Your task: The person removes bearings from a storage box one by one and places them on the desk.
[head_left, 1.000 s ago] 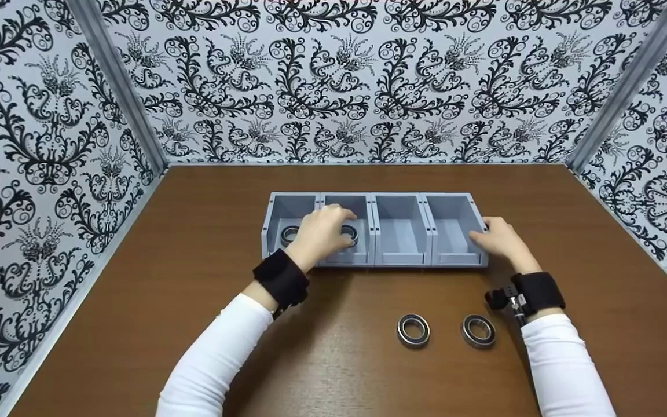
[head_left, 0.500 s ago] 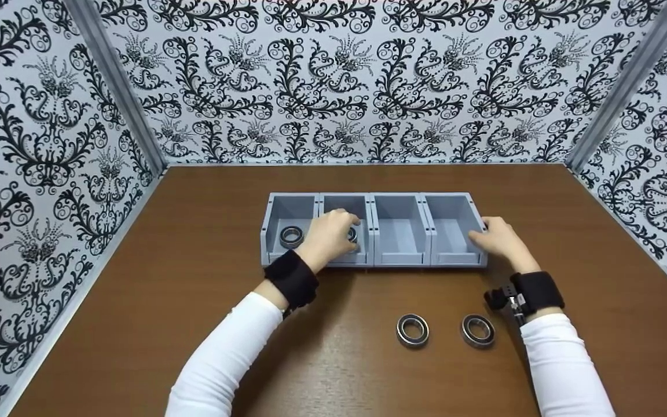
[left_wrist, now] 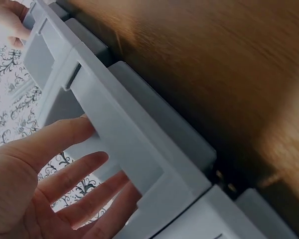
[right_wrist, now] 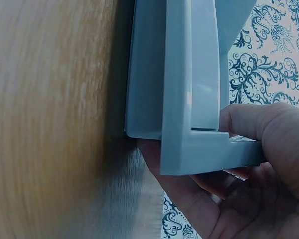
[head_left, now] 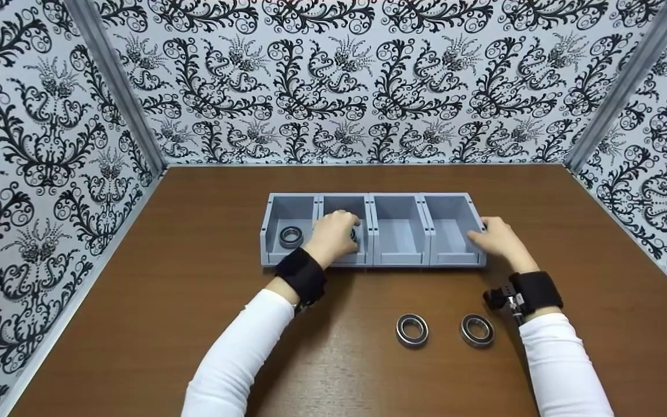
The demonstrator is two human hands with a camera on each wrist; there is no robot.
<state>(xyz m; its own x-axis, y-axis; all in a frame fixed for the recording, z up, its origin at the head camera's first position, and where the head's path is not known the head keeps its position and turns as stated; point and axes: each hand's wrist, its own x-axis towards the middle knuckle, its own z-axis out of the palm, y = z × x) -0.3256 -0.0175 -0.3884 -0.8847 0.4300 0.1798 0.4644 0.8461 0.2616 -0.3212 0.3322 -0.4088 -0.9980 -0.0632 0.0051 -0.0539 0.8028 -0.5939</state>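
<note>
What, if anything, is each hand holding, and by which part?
The right hand holds the rightmost gray bin by its outer side wall. Whether the left hand, inside the second bin from left, grips the bearing there cannot be told.

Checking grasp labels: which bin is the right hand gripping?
Rightmost bin: the right hand grips its outer side and touches none of the other three.

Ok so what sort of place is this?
Probably a workstation in a booth, perhaps staged for sorting: patterned panels on three sides, a brown tabletop, and a row of gray bins.
</note>
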